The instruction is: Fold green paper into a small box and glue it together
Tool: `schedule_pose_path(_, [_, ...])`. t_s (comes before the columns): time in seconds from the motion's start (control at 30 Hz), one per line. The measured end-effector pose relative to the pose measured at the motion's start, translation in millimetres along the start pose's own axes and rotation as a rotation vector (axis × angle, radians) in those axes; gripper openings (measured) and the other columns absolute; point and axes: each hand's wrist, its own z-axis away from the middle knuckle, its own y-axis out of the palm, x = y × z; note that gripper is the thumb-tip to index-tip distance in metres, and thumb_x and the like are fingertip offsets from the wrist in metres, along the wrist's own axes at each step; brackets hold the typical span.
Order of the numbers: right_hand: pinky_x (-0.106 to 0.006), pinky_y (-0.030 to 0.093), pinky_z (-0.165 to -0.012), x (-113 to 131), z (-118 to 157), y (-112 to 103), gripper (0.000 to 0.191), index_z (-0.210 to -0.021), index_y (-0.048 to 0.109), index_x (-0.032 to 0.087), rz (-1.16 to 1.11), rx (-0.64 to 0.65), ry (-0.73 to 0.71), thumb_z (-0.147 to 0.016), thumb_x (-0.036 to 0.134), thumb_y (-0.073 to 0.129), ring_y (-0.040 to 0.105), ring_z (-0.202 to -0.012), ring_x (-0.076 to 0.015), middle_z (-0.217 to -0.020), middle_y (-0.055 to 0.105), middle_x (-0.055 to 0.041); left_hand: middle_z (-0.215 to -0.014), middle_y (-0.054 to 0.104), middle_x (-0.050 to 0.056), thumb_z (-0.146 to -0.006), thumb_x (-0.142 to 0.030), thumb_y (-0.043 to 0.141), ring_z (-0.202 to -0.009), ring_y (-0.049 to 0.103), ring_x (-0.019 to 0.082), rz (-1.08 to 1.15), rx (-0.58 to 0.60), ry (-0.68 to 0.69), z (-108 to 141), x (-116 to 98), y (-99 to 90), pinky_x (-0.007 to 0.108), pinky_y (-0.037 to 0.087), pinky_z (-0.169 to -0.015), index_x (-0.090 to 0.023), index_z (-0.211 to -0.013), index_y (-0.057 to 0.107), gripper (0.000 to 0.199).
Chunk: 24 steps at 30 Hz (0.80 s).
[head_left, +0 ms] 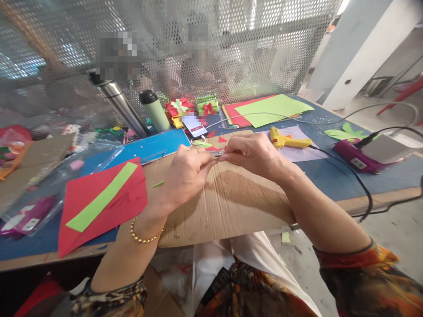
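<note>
My left hand (pixel 187 176) and my right hand (pixel 249 154) meet above a sheet of brown cardboard (pixel 228 202). Both are closed in a pinch, fingertips almost touching. Between them is something small and thin, mostly hidden by the fingers; I cannot make out what it is. Just beyond the fingers lie red paper scraps (pixel 222 139) and a green paper scrap (pixel 202 144). A thin green sliver (pixel 157 184) rests beside my left hand. Left of that, a green paper strip (pixel 102 198) lies across a red paper sheet (pixel 76 198).
A yellow glue gun (pixel 289 140) lies right, its black cord running past a purple device (pixel 360 156). At the back are a phone (pixel 194 125), small paper gift boxes (pixel 207 106), a green bottle (pixel 155 111), a steel flask (pixel 122 103) and green paper (pixel 274 110). Perforated metal screens the far side.
</note>
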Motion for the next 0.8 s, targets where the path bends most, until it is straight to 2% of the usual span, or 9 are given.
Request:
schedule_pose_path(0.1, [-0.03, 0.039, -0.059, -4, 1, -12, 0.043, -0.063, 0.055, 0.021, 0.019, -0.182, 0.229, -0.095, 0.048, 0.067, 0.05, -0.059, -0.013, -0.06, 0.056, -0.0005, -0.069, 0.066, 0.004, -0.099, -0.024, 0.055, -0.07, 0.057, 0.021, -0.097, -0.151, -0.05, 0, 2, -3.2, 0.045, 0.041, -0.083, -0.024, -0.075, 0.072, 0.029])
schedule_pose_path(0.17, [-0.029, 0.043, -0.057, -2, 0, -16, 0.049, -0.068, 0.061, 0.02, -0.136, -0.229, 0.36, -0.095, 0.06, 0.062, 0.054, -0.057, -0.0132, -0.06, 0.06, -0.0023, -0.07, 0.064, 0.005, -0.1, -0.025, 0.053, -0.074, 0.057, 0.024, -0.158, -0.242, -0.072, 0, 1, -3.1, 0.05, 0.04, -0.089, -0.023, -0.078, 0.074, 0.03])
schedule_pose_path(0.27, [-0.026, 0.043, -0.048, 9, -1, -9, 0.067, -0.076, 0.069, 0.015, -0.481, -0.064, 0.486, -0.09, 0.079, 0.054, 0.055, -0.05, -0.0115, -0.062, 0.066, -0.0057, -0.078, 0.067, 0.009, -0.101, -0.029, 0.052, -0.081, 0.058, 0.028, -0.152, -0.239, -0.061, 2, -2, 2.0, 0.055, 0.036, -0.094, -0.023, -0.093, 0.078, 0.028])
schedule_pose_path(0.37, [-0.024, 0.037, -0.04, 18, -2, 5, 0.067, -0.071, 0.067, 0.014, -0.691, 0.07, 0.542, -0.083, 0.08, 0.062, 0.05, -0.044, -0.0086, -0.059, 0.065, -0.0044, -0.088, 0.073, 0.012, -0.104, -0.031, 0.05, -0.087, 0.061, 0.03, -0.111, -0.157, -0.041, 5, -7, 11.1, 0.056, 0.034, -0.095, -0.023, -0.104, 0.079, 0.03])
schedule_pose_path(0.5, [-0.022, 0.035, -0.041, 15, -1, 11, 0.05, -0.061, 0.055, 0.017, -0.677, 0.066, 0.489, -0.084, 0.057, 0.074, 0.049, -0.045, -0.0072, -0.055, 0.057, 0.0013, -0.101, 0.079, 0.015, -0.104, -0.031, 0.053, -0.095, 0.066, 0.03, -0.121, -0.129, 0.037, 8, -9, 19.7, 0.053, 0.037, -0.096, -0.02, -0.113, 0.078, 0.029])
schedule_pose_path(0.57, [-0.022, 0.035, -0.044, 10, 0, 7, 0.043, -0.061, 0.054, 0.018, -0.581, 0.09, 0.414, -0.09, 0.046, 0.07, 0.05, -0.047, -0.0075, -0.053, 0.055, 0.0024, -0.11, 0.079, 0.014, -0.103, -0.034, 0.055, -0.102, 0.068, 0.03, -0.055, -0.144, 0.063, 7, -10, 19.3, 0.051, 0.04, -0.098, -0.019, -0.12, 0.075, 0.03])
schedule_pose_path(0.63, [-0.022, 0.036, -0.048, 8, 2, 3, 0.036, -0.066, 0.058, 0.017, -0.505, 0.136, 0.305, -0.094, 0.039, 0.064, 0.051, -0.05, -0.0078, -0.053, 0.055, 0.0031, -0.114, 0.08, 0.011, -0.104, -0.036, 0.053, -0.106, 0.069, 0.028, 0.085, -0.128, 0.028, 6, -12, 15.9, 0.048, 0.044, -0.099, -0.02, -0.121, 0.074, 0.031])
schedule_pose_path(0.7, [-0.023, 0.036, -0.052, 9, 4, 0, 0.031, -0.072, 0.062, 0.016, -0.436, 0.166, 0.187, -0.097, 0.035, 0.06, 0.051, -0.053, -0.008, -0.057, 0.056, 0.003, -0.103, 0.081, 0.007, -0.104, -0.035, 0.054, -0.097, 0.072, 0.024, 0.25, -0.057, -0.068, 5, -15, 10.9, 0.043, 0.049, -0.094, -0.022, -0.112, 0.077, 0.028])
schedule_pose_path(0.8, [-0.024, 0.032, -0.055, 13, 6, 2, 0.033, -0.072, 0.061, 0.017, -0.281, 0.132, 0.068, -0.099, 0.035, 0.058, 0.045, -0.056, -0.0081, -0.059, 0.053, 0.0036, -0.074, 0.077, 0.002, -0.098, -0.031, 0.062, -0.068, 0.07, 0.017, 0.481, 0.074, -0.259, 4, -19, 4.3, 0.033, 0.054, -0.072, -0.02, -0.089, 0.077, 0.02])
